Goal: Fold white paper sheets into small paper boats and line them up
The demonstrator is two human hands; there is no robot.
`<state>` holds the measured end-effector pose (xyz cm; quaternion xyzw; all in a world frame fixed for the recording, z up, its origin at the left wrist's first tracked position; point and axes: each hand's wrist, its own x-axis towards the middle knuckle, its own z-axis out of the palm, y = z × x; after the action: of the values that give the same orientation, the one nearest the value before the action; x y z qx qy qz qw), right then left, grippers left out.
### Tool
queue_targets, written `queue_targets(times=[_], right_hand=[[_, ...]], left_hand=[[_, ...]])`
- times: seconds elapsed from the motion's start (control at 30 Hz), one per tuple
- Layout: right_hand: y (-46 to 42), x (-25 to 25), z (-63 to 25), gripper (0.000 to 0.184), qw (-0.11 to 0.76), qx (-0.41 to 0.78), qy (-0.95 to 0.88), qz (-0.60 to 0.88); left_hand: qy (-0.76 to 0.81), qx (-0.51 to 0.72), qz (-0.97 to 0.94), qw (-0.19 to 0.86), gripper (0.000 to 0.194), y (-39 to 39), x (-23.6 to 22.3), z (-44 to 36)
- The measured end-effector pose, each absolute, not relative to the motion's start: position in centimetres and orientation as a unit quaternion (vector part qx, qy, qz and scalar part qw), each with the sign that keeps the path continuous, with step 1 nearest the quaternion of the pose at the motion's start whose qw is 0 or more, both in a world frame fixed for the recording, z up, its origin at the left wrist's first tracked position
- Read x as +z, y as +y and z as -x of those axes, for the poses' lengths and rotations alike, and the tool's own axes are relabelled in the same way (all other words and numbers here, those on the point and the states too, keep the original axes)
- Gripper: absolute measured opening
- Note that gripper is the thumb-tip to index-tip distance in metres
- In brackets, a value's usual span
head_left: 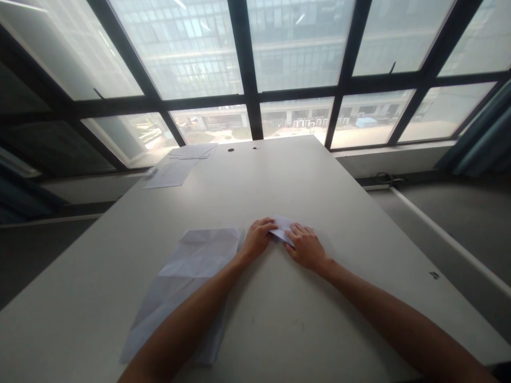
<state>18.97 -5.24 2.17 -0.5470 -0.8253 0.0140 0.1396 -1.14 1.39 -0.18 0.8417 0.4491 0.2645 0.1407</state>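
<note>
A small folded sheet of white paper point(281, 225) lies on the white table between my two hands. My left hand point(258, 236) is closed on its left edge, the fingertips resting over the paper. On the right part, my right hand point(306, 246) has its fingers across the top and its thumb at the near edge. Both hands cover much of the paper, so its exact fold is hidden. Left of my left forearm is a large creased sheet of paper point(199, 250), partly behind that arm.
More white sheets point(170, 173) lie at the table's far left corner, beside a small blurred object point(150, 173). Two round holes, one being a dark opening point(230, 150), sit near the far edge. A small dark mark point(434, 275) is near the right edge. Tall windows point(295, 42) stand beyond.
</note>
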Motion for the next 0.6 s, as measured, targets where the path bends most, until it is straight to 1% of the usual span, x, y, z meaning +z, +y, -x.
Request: queue_targets(times=[0.17,0.3,0.47,0.6], right_hand=[[-5.5,2.4,-18.7,0.033,0.145,0.017,-0.827,0.544],[-5.2,2.3,-18.8,0.03,0.147,0.022,-0.824,0.546],[-5.0,2.2,-19.2,0.034,0.155,0.034,-0.827,0.539],[-5.0,2.2,-19.2,0.036,0.169,0.034,-0.829,0.533]], left_hand=[[0.446,0.281,-0.837,0.147,0.039,1.4,-0.2,1.1],[0.444,0.273,-0.842,0.141,0.037,1.4,-0.3,1.0],[0.456,0.261,-0.841,0.129,0.033,1.1,0.1,0.8],[0.467,0.27,-0.832,0.128,0.043,0.7,1.0,0.8]])
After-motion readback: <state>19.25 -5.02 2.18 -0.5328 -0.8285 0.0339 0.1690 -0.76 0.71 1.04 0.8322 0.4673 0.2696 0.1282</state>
